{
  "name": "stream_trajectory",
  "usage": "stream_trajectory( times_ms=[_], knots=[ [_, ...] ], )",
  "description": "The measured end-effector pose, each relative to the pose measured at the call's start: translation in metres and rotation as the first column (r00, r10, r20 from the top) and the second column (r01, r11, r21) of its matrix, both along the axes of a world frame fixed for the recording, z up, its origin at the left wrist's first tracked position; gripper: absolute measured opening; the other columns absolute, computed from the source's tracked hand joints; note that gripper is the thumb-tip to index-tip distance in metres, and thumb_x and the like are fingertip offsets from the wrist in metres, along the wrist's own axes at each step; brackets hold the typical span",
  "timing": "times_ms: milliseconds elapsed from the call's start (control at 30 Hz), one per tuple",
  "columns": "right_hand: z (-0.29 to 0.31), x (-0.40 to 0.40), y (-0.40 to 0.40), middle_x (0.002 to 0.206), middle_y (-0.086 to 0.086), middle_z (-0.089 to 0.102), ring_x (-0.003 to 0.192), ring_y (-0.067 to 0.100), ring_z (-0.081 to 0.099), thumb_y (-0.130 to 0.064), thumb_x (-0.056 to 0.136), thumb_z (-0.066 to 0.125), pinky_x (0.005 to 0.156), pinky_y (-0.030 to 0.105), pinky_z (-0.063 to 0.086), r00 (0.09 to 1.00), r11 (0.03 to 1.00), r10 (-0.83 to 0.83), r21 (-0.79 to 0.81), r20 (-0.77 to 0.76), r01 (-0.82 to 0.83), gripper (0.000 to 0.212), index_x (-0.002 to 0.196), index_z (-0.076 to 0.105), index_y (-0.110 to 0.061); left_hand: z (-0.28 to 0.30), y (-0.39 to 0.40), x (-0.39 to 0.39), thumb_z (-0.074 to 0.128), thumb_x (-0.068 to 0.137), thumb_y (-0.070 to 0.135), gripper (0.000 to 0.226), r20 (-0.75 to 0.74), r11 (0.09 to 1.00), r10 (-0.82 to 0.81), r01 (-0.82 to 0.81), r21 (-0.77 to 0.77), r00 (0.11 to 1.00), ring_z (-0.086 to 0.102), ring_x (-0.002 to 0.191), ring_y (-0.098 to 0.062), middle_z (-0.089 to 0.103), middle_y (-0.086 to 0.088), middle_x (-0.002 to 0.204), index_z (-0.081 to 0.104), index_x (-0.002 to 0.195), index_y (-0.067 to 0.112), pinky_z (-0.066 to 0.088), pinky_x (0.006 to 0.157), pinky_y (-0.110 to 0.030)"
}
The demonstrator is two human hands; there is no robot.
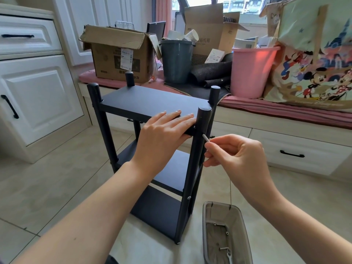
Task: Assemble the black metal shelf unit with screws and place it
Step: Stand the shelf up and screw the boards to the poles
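The black metal shelf unit [146, 101] stands upright on the tiled floor, with three shelves between four round posts. My left hand [163, 130] lies flat on the top shelf's near edge, thumb under it, close to the near right post [198, 149]. My right hand [236, 151] pinches a thin silver hex key [205, 138] whose tip meets that post just below the top shelf. A silver screw head [189, 197] shows lower on the same post.
A clear plastic tray [207, 231] with loose screws and a small wrench [229, 255] sits on the floor at lower right. Behind the shelf, a window bench holds cardboard boxes [118, 54], a grey bin [176, 61], a pink bucket [251, 71] and a cartoon bag [314, 69]. White cabinets [34, 88] stand left.
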State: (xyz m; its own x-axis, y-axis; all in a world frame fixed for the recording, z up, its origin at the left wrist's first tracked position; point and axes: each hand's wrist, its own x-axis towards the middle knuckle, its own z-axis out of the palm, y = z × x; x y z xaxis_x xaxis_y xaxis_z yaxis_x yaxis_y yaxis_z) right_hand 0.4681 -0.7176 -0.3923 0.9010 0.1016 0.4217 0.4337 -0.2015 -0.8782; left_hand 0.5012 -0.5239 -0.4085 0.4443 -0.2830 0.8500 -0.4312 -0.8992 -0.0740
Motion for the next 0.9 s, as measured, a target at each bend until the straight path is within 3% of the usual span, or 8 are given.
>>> stream_trajectory(
  times_ms=[167,433,600,900],
  knots=[
    [0.002,0.001,0.0,0.069,0.0,0.074,0.058,0.016,0.072,-0.017,0.083,0.076,0.06,0.023,0.058,1.0,1.0,-0.001,0.001,0.02,0.001,0.009,0.088,0.074,-0.01,0.001,-0.001,-0.001,0.078,0.081,0.021,0.038,0.012,1.0,-0.001,0.001,0.016,1.0,0.069,0.111,-0.035,0.073,-0.01,0.116,0.074,0.117,0.007,0.052,0.093,-0.054],
    [0.006,0.003,0.006,0.067,-0.006,0.072,0.056,0.011,0.07,-0.022,0.083,0.078,0.066,0.034,0.06,0.991,0.993,-0.068,-0.086,0.115,0.078,0.013,0.084,0.072,-0.011,0.002,-0.001,-0.003,0.083,0.079,0.015,0.04,0.015,1.0,-0.012,0.012,0.011,1.0,0.069,0.112,-0.034,0.074,-0.009,0.115,0.074,0.117,0.006,0.054,0.092,-0.05],
    [0.004,0.004,0.007,0.069,-0.009,0.072,0.059,0.006,0.069,-0.022,0.082,0.079,0.066,0.027,0.058,0.983,0.985,-0.085,-0.132,0.161,0.107,0.014,0.089,0.071,-0.013,0.002,-0.001,-0.003,0.081,0.08,0.017,0.039,0.018,1.0,-0.015,0.015,0.003,1.0,0.07,0.109,-0.032,0.074,-0.008,0.115,0.073,0.117,0.007,0.055,0.091,-0.047],
    [0.004,0.01,0.008,0.065,-0.007,0.067,0.059,0.007,0.067,-0.022,0.081,0.081,0.061,0.022,0.055,0.975,0.977,-0.121,-0.153,0.186,0.151,0.018,0.08,0.064,-0.016,0.002,-0.002,-0.003,0.079,0.082,0.019,0.039,0.007,1.0,-0.011,0.011,-0.003,1.0,0.07,0.109,-0.032,0.074,-0.008,0.115,0.073,0.118,0.007,0.054,0.091,-0.047]
  ],
)
